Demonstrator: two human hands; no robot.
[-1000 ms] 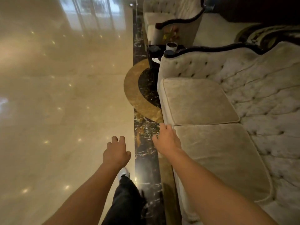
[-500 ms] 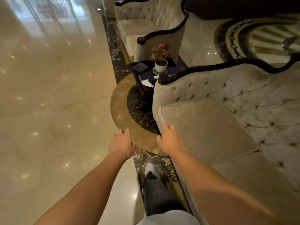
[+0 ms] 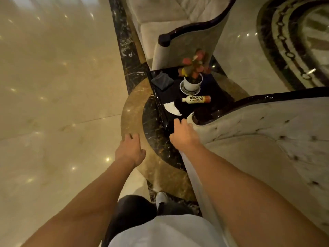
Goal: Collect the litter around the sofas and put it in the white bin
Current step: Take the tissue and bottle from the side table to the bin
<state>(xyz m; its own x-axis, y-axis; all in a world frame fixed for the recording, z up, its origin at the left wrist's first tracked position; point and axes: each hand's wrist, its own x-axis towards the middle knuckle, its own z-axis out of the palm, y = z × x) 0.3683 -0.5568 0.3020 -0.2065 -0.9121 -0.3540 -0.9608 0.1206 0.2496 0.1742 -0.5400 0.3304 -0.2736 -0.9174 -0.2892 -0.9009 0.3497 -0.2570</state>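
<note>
A plastic bottle [image 3: 196, 99] with a red cap lies on its side on a dark side table [image 3: 175, 97] between two beige sofas. Close to the table's near edge lies a white crumpled tissue [image 3: 172, 108]. My right hand [image 3: 184, 135] reaches toward the table's near corner, fingers apart and holding nothing, a little short of the tissue. My left hand [image 3: 130, 151] hovers lower over the floor, fingers loosely curled and empty. The white bin is not in view.
A potted plant [image 3: 193, 75] with red flowers and a dark folded cloth [image 3: 162, 81] also stand on the table. The near sofa [image 3: 258, 139] fills the right side, the far sofa [image 3: 176, 24] lies beyond. Polished marble floor [image 3: 53, 86] spreads to the left.
I have walked forward along the sofa; the side table is much nearer, and the bottle and tissue on it show clearly. My right hand has moved past the seat cushion toward the table.
</note>
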